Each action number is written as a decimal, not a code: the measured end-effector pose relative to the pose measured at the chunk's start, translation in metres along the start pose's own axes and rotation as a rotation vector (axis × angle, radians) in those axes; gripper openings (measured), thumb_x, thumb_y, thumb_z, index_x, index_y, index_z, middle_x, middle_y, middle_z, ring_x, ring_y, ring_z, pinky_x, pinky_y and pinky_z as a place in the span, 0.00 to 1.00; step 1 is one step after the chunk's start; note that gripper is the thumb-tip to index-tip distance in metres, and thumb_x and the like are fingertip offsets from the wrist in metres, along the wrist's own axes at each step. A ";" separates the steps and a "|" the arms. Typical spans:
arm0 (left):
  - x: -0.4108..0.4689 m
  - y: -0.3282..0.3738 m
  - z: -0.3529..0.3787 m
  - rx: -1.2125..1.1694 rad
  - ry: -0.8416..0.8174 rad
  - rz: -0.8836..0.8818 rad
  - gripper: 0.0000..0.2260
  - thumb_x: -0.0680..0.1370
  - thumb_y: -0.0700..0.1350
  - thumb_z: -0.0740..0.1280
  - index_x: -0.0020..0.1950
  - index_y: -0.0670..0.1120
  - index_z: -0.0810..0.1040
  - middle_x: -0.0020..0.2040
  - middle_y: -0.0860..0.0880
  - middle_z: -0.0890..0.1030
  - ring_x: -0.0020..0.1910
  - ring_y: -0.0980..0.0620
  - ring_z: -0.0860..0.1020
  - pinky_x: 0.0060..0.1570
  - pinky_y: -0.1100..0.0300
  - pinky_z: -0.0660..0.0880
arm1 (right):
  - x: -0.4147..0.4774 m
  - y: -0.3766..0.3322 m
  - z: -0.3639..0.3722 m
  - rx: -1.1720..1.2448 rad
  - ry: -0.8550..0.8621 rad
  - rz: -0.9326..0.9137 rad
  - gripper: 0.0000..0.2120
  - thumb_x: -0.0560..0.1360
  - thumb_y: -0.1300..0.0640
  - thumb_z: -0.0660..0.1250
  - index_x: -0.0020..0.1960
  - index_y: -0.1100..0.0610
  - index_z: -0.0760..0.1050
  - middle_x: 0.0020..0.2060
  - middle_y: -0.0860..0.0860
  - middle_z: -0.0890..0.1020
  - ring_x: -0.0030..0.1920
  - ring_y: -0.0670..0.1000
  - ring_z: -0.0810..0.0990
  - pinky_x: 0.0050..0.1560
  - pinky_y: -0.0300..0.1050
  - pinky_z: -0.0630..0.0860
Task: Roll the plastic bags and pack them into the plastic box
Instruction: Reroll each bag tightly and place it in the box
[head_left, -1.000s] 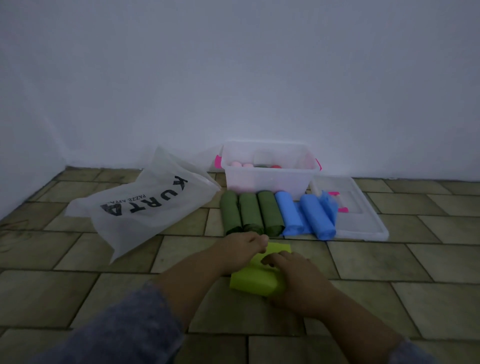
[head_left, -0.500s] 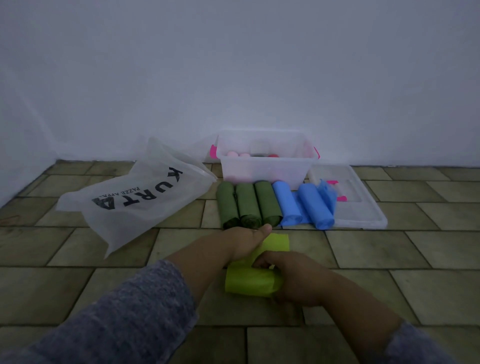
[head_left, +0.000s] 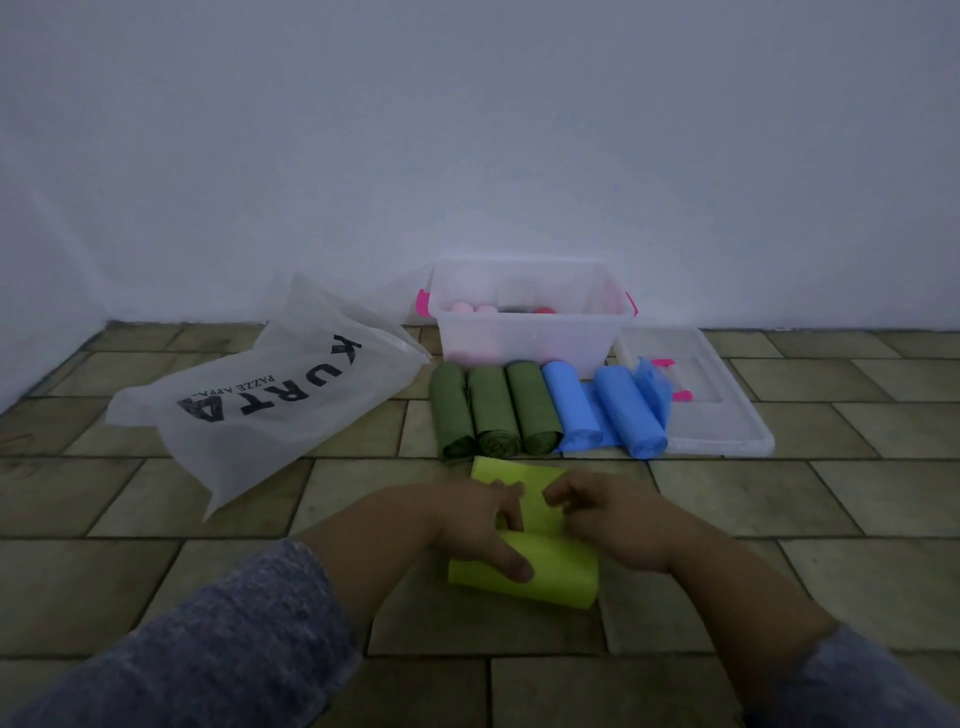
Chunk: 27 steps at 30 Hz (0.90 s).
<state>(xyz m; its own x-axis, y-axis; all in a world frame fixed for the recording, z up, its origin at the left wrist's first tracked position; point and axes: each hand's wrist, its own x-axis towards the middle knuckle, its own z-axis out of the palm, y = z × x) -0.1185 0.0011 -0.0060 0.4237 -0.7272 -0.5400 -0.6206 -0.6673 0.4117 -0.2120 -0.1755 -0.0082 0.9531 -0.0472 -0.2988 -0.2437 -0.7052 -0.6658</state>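
Far left on tiled floor (head_left: 156, 582): translucent white bag (head_left: 270, 395) printed "KURTA", lying flat, well apart from hands. Grey sleeve (head_left: 208, 649) lower left. Left hand (head_left: 475, 525) resting on lime-green bag (head_left: 524, 571), thumb pressed on the rolled near part, fingers curled over the fold line, gripping the roll. Flat unrolled end of that bag reaching away toward the rolls behind. Behind it, three dark green rolls (head_left: 491, 408) side by side, touching each other, lying just in front of clear plastic box (head_left: 530, 332). Box open, pink latches, some pink and red rolls inside, details unclear. Right of green rolls, two blue rolls (head_left: 600, 410), loose blue plastic between and beside them. Right hand (head_left: 618, 519) on the lime-green bag's right side, fingers bent and pinching the plastic. Clear lid (head_left: 727, 415) flat on floor at right, touching the rightmost blue roll.
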 end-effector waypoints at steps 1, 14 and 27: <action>0.000 0.000 0.000 0.007 -0.007 -0.001 0.34 0.71 0.62 0.70 0.72 0.51 0.64 0.78 0.54 0.52 0.72 0.49 0.60 0.62 0.59 0.62 | 0.004 -0.001 0.000 0.060 0.053 0.001 0.15 0.75 0.55 0.66 0.61 0.50 0.75 0.59 0.48 0.77 0.60 0.49 0.75 0.61 0.39 0.72; 0.001 0.020 0.015 0.239 0.136 0.089 0.31 0.68 0.63 0.71 0.67 0.53 0.70 0.65 0.51 0.72 0.61 0.48 0.72 0.52 0.55 0.70 | 0.026 -0.002 0.005 -0.264 -0.041 0.030 0.22 0.81 0.44 0.50 0.71 0.49 0.67 0.67 0.55 0.73 0.64 0.53 0.72 0.55 0.40 0.66; -0.008 0.028 0.016 0.254 0.054 0.082 0.33 0.68 0.61 0.73 0.69 0.53 0.68 0.64 0.50 0.75 0.59 0.48 0.74 0.49 0.57 0.70 | 0.040 0.007 0.004 -0.538 -0.108 -0.041 0.20 0.81 0.50 0.54 0.72 0.50 0.63 0.69 0.58 0.70 0.66 0.57 0.70 0.63 0.45 0.66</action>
<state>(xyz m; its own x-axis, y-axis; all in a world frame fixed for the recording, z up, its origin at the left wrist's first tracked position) -0.1493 -0.0094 -0.0020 0.3958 -0.7890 -0.4699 -0.7970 -0.5493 0.2511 -0.1763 -0.1792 -0.0272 0.9294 0.0407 -0.3669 -0.0535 -0.9685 -0.2431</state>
